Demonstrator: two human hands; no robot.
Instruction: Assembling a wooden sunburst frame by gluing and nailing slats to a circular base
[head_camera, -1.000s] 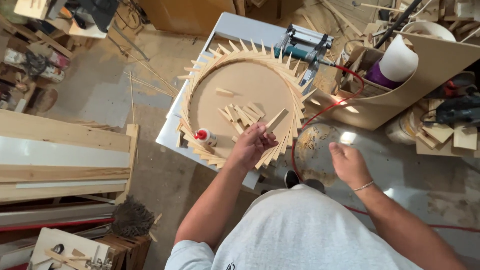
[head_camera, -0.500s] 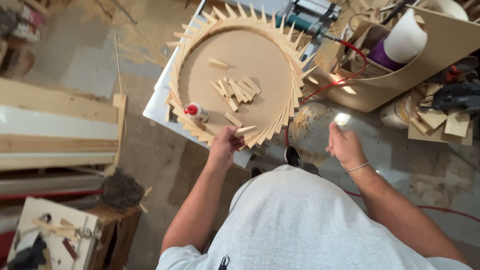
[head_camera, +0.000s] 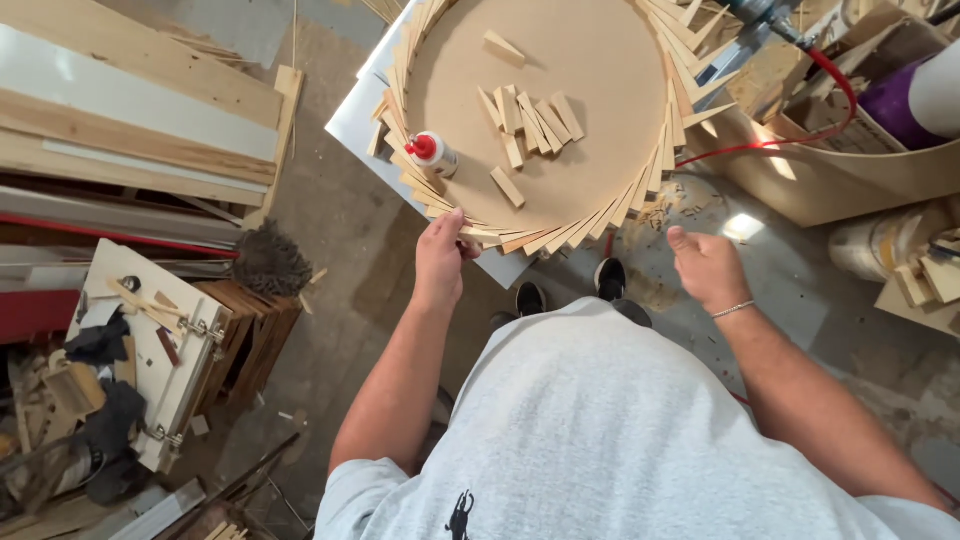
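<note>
My left hand pinches a wooden slat on the round disc's lower rim at frame centre; my right hand hangs loosely curled, empty.

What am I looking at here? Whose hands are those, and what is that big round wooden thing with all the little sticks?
The camera sits on a person's head and looks straight down, so you see their own grey shirt, arms and shoes. The left hand touches the near edge of a round wooden board, where thin wooden slats fan out around the rim like sun rays. The right hand, with a thin bracelet at the wrist, hangs in the air beside the board and seems to hold nothing. On the board lie a pile of small wooden blocks and a glue bottle with a red cap. A red hose curves past on the right.
</note>
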